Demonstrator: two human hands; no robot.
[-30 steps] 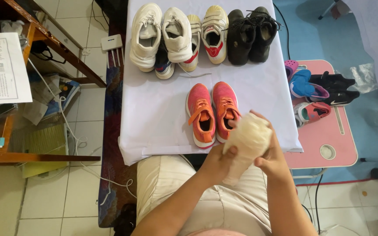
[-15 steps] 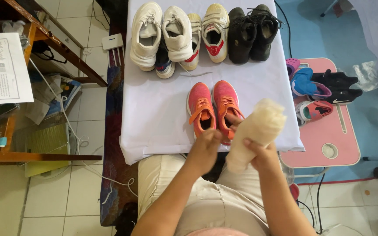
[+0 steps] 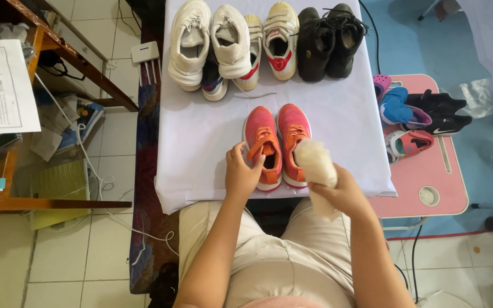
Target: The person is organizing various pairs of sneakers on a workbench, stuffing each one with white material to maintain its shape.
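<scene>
Two hands work at the near edge of the white-covered table (image 3: 201, 154), above the person's lap. Right hand (image 3: 343, 194) has its fingers wrapped tight round a cream cloth wad (image 3: 315, 162); the wad's upper end now rests against the right-side shoe of the orange-pink pair of sneakers (image 3: 278, 142), at its opening. Half a second ago the wad was raised clear, to the right of the pair; a second ago both hands were bunched round it in front of the pair. Left hand (image 3: 242, 175) has let go of the wad since then and moved onto the left-side shoe: thumb and fingers partly curled, pinching the heel and collar edge, fingertips at the rim of the opening. The pair itself has not shifted; it sits side by side, toes pointing away, just inside the table's near edge, heels close to the hands.

Beyond the pair, at the table's far edge, a row: white sneakers (image 3: 192, 43), cream sneakers with red lining (image 3: 278, 37) partly over a blue-and-white shoe, then black sneakers (image 3: 329, 40). All unchanged.

Right of the table, a pink side table (image 3: 429, 182) carries small children's shoes (image 3: 406, 111) in blue, black and pink. Left of the table, a wooden frame (image 3: 58, 199) with a printed sheet (image 3: 1, 88).
</scene>
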